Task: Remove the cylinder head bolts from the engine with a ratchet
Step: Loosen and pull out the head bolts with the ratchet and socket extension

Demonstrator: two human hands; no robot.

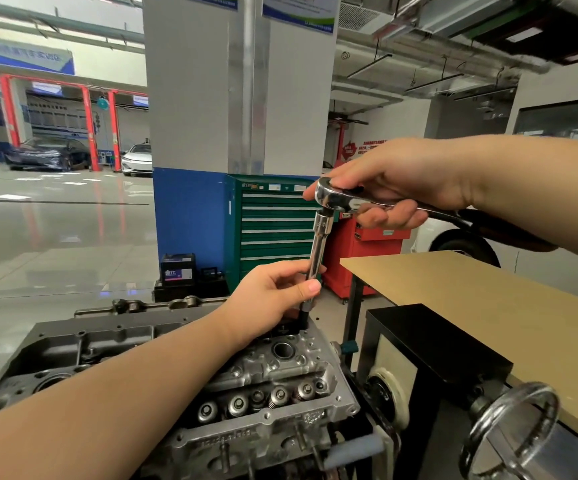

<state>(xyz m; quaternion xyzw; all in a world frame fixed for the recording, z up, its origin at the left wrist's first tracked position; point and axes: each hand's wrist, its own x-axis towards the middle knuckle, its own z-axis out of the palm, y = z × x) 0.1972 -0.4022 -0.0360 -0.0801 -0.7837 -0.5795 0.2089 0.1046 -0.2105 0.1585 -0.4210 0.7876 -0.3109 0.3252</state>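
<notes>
While right hand (394, 181) grips ratchet (341, 199) | left hand (273, 296) pinches extension (318, 251)

The scene is brightly and evenly lit from overhead, with soft shadows only. The polished floor (55, 216) at middle left mirrors pale patches of ceiling light and the red posts. Sharp glare sits on the chrome ratchet (336, 197) and its extension (317, 258) at centre. Wide-angle distortion bends the ceiling ducts (471, 32) at upper right, where motion blur smears them; the handwheel (509, 431) at lower right is also blurred.
</notes>
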